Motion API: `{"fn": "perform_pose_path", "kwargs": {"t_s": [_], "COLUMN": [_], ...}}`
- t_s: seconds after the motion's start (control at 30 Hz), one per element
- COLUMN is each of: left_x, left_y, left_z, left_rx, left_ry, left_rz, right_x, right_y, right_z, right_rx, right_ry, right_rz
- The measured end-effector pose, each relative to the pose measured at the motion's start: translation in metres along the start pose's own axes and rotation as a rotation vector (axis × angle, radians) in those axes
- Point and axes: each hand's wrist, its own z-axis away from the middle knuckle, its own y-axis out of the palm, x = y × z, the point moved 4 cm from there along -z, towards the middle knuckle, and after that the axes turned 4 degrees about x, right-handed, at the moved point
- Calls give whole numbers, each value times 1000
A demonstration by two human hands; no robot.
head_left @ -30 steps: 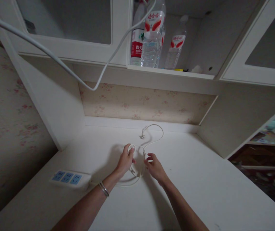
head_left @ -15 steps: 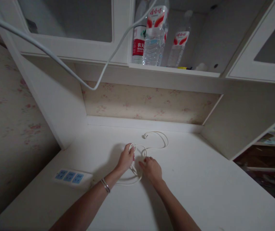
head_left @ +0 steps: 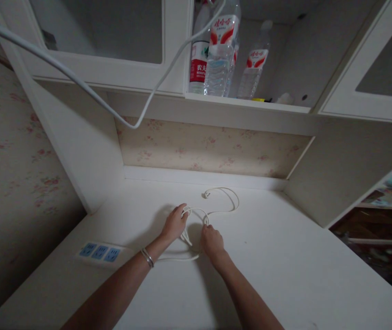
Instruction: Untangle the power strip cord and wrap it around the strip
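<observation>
My left hand [head_left: 175, 223] is closed around a looped bundle of a white power cord. Just to its right, my right hand [head_left: 212, 240] is closed on another part of the same power cord [head_left: 230, 210], where a loop comes out above the fist. Beyond the hands the cord curves over the desk to its plug [head_left: 206, 195], which lies near the back. Another stretch of cord bends back under the left forearm toward a white power strip [head_left: 123, 255] with blue socket faces. The left forearm hides where cord and strip meet.
A white desk [head_left: 278, 266] bears everything, with a cabinet above. Several plastic bottles [head_left: 216, 68] stand on the open shelf [head_left: 278, 106]. A thick pale cable [head_left: 134, 124] hangs across the upper left. Floral wallpaper covers the walls. Shelves with items stand at the far right.
My left hand has moved slightly left with the bundle. My right hand has turned and closed into a fist on the cord, and the gap between the hands has widened.
</observation>
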Motion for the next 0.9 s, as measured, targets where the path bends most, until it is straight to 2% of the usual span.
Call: {"fn": "perform_pose_path", "kwargs": {"t_s": [0.23,0.37,0.53,0.67,0.77,0.9], "left_x": [-1,-3,-5,-6,-5,-1], "left_y": [-4,0,7,8,7,4], "left_z": [3,2,-3,-5,-6,-8], "left_rx": [17,27,30,20,-16,-69], "left_ry": [-22,-29,-31,-29,-52,-95], "left_rz": [-75,-76,-56,-45,-49,-54], "right_x": [5,11,15,12,10,10], "right_y": [-9,-12,-21,-29,-32,-37], "right_z": [9,14,16,20,28,48], "right_rx": [11,-12,-18,-140,-219,-245], "right_ry": [-25,-19,-80,-157,-286,-475], "right_rz": [46,66,11,-281,-556,-895]}}
